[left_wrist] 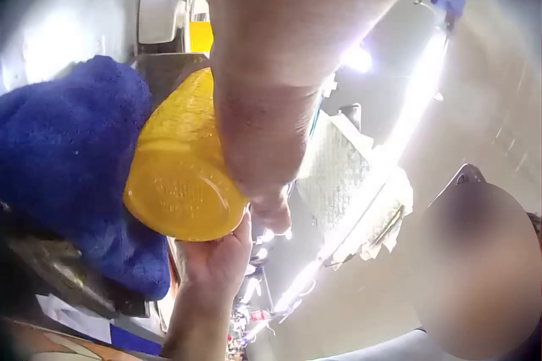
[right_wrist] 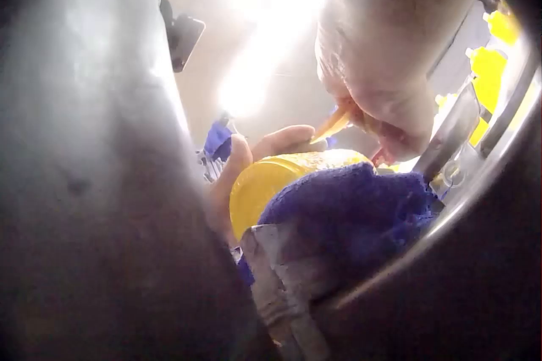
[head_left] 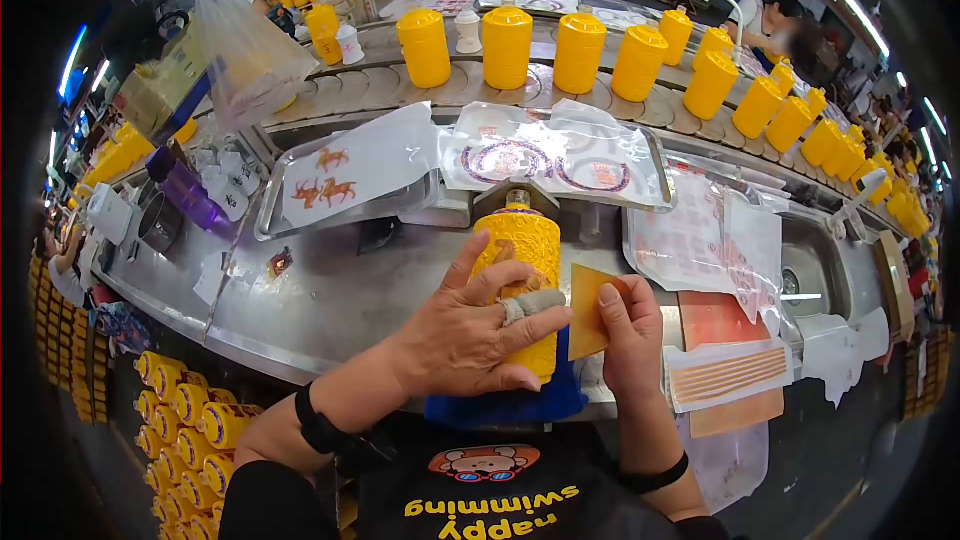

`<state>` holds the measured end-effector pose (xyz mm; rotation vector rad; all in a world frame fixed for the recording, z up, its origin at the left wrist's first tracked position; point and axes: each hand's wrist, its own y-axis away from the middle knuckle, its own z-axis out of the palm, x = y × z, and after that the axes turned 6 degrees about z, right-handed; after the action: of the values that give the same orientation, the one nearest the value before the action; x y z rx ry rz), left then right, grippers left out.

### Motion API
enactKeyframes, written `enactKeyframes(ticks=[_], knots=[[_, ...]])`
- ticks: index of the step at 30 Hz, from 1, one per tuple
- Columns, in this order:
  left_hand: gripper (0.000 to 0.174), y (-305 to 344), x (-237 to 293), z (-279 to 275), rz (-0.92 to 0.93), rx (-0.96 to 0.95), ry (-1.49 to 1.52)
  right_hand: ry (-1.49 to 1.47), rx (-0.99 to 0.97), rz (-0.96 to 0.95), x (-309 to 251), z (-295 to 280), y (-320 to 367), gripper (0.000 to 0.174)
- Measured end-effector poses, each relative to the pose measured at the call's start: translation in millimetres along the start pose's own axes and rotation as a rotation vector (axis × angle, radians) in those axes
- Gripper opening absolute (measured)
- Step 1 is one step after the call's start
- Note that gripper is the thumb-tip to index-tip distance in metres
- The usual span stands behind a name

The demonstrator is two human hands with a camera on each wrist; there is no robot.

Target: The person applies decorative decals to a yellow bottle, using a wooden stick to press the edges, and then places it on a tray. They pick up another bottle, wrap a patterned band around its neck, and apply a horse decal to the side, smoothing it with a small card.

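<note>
A yellow embossed bottle (head_left: pixel 535 235) lies tilted on a blue towel (head_left: pixel 560 395), its neck pointing away from me. My left hand (head_left: pixel 455 340) rests over its near side with fingers spread, one wearing a pale finger wrap (head_left: pixel 530 307). Under those fingertips a brownish decal (head_left: pixel 506 250) shows in part. My right hand (head_left: pixel 632 340) pinches a flat amber scraper (head_left: pixel 586 315) between thumb and fingers, just right of the bottle. In the left wrist view the round bottle base (left_wrist: pixel 182 196) faces the camera, and the right wrist view shows the scraper (right_wrist: pixel 333 124) above the bottle.
Metal trays hold deer decals (head_left: pixel 325 185) and patterned decal sheets (head_left: pixel 500 155) behind the bottle. Striped strips (head_left: pixel 730 375) lie at the right, near a sink (head_left: pixel 805 265). Yellow bottles line a conveyor (head_left: pixel 450 90); more are stacked at lower left (head_left: pixel 190 430). A purple bottle (head_left: pixel 185 195) stands left.
</note>
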<state>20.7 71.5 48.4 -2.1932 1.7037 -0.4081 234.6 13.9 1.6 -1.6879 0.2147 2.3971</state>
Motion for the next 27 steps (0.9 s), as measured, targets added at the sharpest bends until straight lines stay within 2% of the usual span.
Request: enactKeyframes(ticks=[2, 4, 5, 7, 8, 11, 12, 15, 16, 19, 20, 23, 24, 25, 27], knots=[[0.064, 4, 6, 3, 0.000, 0.041, 0.060, 0.079, -0.017, -0.038, -7, 2, 2, 0.016], [0.069, 17, 13, 12, -0.039, 0.140, 0.099, 0.117, -0.002, -0.087, -11, 8, 0, 0.016], [0.074, 25, 16, 19, -0.061, 0.188, 0.118, 0.316, -0.009, -0.230, -16, 10, -2, 0.015], [0.087, 40, 24, 34, -0.312, 0.303, 0.192, 0.714, -0.023, -0.514, -27, 15, -7, 0.015], [0.095, 46, 26, 40, -0.438, 0.361, 0.230, 0.849, -0.061, -0.808, -26, 18, -15, 0.019], [0.108, 55, 27, 47, -0.513, 0.238, 0.322, 0.954, -0.528, -0.825, -53, 28, -4, 0.022], [0.109, 55, 28, 44, -0.501, 0.230, 0.245, 0.838, -0.628, -0.767, -60, 31, -3, 0.021], [0.109, 46, 34, 29, -0.461, 0.197, 0.059, 0.994, -0.281, -0.918, -61, 35, -11, 0.022], [0.109, 43, 36, 25, -0.447, 0.190, 0.022, 1.046, -0.333, -0.945, -61, 33, -16, 0.022], [0.108, 43, 35, 26, -0.437, 0.215, 0.008, 0.889, -0.725, -0.736, -66, 37, -1, 0.022], [0.108, 45, 35, 30, -0.437, 0.230, 0.024, 0.799, -0.677, -0.679, -66, 36, 3, 0.022], [0.107, 51, 35, 37, -0.465, 0.245, 0.085, 1.039, -0.345, -0.835, -59, 28, -5, 0.022], [0.107, 54, 31, 40, -0.485, 0.247, 0.155, 0.994, -0.472, -0.765, -58, 27, -2, 0.021], [0.106, 58, 29, 48, -0.497, 0.237, 0.245, 0.751, -0.678, -0.525, -65, 28, 13, 0.017], [0.105, 62, 26, 55, -0.518, 0.230, 0.393, 0.728, -0.616, -0.367, -65, 18, 18, 0.013]])
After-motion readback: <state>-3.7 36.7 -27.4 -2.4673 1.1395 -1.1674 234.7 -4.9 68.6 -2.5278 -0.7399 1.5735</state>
